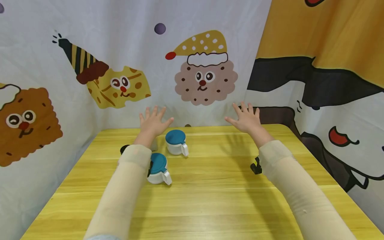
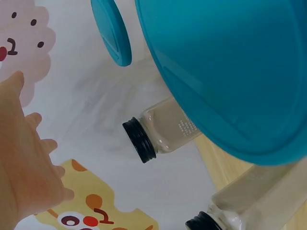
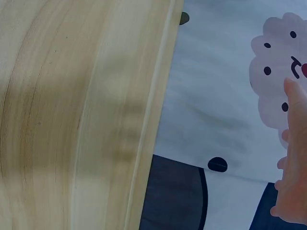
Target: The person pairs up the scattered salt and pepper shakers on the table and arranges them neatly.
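Both hands are held out over the far part of the table with fingers spread, holding nothing. My left hand [image 1: 152, 125] is above and behind two white cups with blue lids, the near cup [image 1: 157, 168] and the far cup [image 1: 176, 142]; their handles point to the front right. Beside them, partly hidden by the left arm, are clear bottles with black caps; the left wrist view shows one bottle [image 2: 168, 125] and another bottle [image 2: 254, 196] below a large blue lid [image 2: 235, 72]. My right hand [image 1: 246, 119] hovers at the far right, above bare wood.
The yellow wood table [image 1: 204, 200] reaches back to a hanging cloth [image 1: 135, 40] printed with cartoon biscuits. A small black item [image 1: 256, 166] shows beside the right sleeve cuff.
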{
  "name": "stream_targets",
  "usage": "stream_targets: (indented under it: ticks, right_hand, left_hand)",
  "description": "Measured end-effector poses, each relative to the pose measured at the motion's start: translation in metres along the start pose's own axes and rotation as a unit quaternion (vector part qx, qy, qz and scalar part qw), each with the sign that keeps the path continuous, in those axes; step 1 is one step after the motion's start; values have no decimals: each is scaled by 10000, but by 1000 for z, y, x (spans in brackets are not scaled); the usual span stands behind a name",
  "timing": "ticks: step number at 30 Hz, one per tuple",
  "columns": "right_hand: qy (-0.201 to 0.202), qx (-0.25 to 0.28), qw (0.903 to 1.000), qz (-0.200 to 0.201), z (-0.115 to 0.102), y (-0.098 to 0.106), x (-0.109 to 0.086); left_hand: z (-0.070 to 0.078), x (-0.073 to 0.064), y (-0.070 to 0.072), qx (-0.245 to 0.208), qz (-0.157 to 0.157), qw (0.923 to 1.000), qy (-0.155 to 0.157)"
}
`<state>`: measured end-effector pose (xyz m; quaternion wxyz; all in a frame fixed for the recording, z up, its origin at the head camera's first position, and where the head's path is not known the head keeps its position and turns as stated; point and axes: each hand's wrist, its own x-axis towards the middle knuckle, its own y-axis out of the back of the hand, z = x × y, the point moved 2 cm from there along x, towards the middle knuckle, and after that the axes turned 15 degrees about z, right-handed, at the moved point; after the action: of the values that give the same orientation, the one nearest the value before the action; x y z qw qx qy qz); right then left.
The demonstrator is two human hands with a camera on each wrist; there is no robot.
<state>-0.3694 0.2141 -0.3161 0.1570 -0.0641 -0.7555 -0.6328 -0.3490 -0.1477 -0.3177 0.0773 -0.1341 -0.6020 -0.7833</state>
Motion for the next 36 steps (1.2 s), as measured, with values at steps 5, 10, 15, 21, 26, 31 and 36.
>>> stream_targets:
  ticks: [5, 10, 15, 21, 26, 31, 36]
  right_hand:
    - [36, -55, 10000, 48, -1, 3, -2]
    - [54, -47, 9999, 70, -3, 4, -3]
    - [92, 9, 9998, 153, -5, 5, -4]
    - [178, 85, 9997, 175, -7, 8, -8]
    - [208, 191, 9993, 244, -6, 10, -11]
    - [218, 203, 9993, 235, -6, 13, -14]
    - [249, 212, 9991, 269, -7, 13, -16]
  left_hand:
    - [-1, -3, 4, -88, 60, 9999, -29]
    - [-2, -5, 5, -141, 86, 9998, -97]
    - [-2, -7, 6, -195, 129, 9996, -131]
    - [-4, -10, 9, -264, 187, 9993, -191]
    - [-5, -14, 10, -280, 280, 9987, -306]
    - [-3, -19, 14, -343, 316, 9983, -345]
    - [-4, -24, 20, -433, 395, 9974, -419]
